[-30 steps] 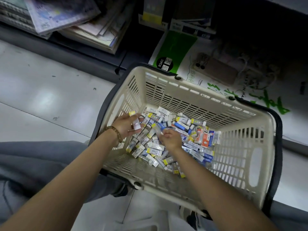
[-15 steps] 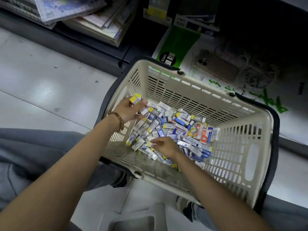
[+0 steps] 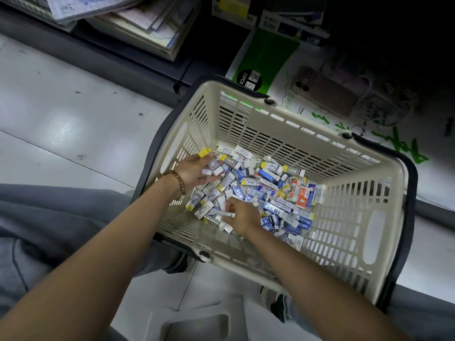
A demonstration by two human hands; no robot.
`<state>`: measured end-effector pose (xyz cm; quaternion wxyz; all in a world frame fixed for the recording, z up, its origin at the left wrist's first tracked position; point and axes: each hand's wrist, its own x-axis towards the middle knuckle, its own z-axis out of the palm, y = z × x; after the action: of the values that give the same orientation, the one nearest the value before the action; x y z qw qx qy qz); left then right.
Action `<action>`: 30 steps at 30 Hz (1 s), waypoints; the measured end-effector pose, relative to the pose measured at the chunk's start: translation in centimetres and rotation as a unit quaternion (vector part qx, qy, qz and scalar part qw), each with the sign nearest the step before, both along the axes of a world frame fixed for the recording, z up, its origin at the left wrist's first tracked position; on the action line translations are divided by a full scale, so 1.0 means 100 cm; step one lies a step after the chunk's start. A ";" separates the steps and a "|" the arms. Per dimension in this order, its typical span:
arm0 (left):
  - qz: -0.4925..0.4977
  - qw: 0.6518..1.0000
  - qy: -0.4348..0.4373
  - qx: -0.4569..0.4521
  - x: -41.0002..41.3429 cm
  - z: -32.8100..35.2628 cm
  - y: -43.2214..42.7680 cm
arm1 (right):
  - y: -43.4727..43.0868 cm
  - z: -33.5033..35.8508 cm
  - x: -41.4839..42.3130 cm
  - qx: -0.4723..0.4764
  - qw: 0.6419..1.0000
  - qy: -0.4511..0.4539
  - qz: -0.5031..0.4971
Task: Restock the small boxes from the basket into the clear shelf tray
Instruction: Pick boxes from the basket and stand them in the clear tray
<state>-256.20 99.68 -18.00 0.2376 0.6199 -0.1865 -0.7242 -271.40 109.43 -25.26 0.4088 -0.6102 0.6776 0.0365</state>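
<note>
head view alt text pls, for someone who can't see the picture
A person's two hands reach into a cream plastic basket holding a pile of small boxes. The left hand holds a few small boxes, and the right hand pinches a white box at the near edge of the pile.

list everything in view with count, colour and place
basket: one, cream with dark handles, on the floor, centre
small boxes: dozens, white, blue, yellow, orange, heaped in the basket
pack: one, green and white, behind the basket
phone: one, pinkish, on the pack
books: a stack, pale, low shelf, upper left
floor: grey-white tiles, left
bracelet: one, brown beads, left wrist
hands: two, bare; left hand holds several small boxes, right hand pinches one in the heap
</note>
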 end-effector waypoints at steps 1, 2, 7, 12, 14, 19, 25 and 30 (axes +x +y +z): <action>-0.009 1.000 -0.006 -0.009 0.000 0.001 0.000 | 0.002 -0.001 0.001 0.007 1.000 -0.015 0.000; -0.018 1.000 -0.009 -0.020 -0.001 0.002 -0.001 | 0.004 0.000 0.000 0.018 0.999 -0.043 -0.019; -0.059 0.994 0.023 -0.086 -0.009 0.022 -0.004 | -0.018 0.039 -0.031 0.055 0.948 -0.202 -0.240; -0.169 0.967 -0.051 -0.184 -0.035 0.085 -0.016 | -0.054 0.138 -0.069 -0.036 0.878 -0.302 -0.369; -0.178 0.961 -0.035 -0.211 -0.039 0.116 -0.024 | -0.064 0.187 -0.077 -0.094 0.845 -0.349 -0.395; -0.212 0.942 0.016 -0.258 -0.039 0.177 -0.026 | -0.049 0.287 -0.085 -0.174 0.779 -0.451 -0.399; -0.173 0.942 0.111 -0.264 -0.069 0.220 -0.012 | -0.040 0.316 -0.076 -0.167 0.768 -0.469 -0.402; -0.174 0.940 0.119 -0.269 -0.088 0.232 -0.011 | -0.044 0.322 -0.079 -0.203 0.774 -0.435 -0.413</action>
<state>-264.97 98.60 5.23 0.2862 0.4002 -0.4493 -0.7457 -279.29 105.02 6.93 0.5026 -0.2915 0.6063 -0.5429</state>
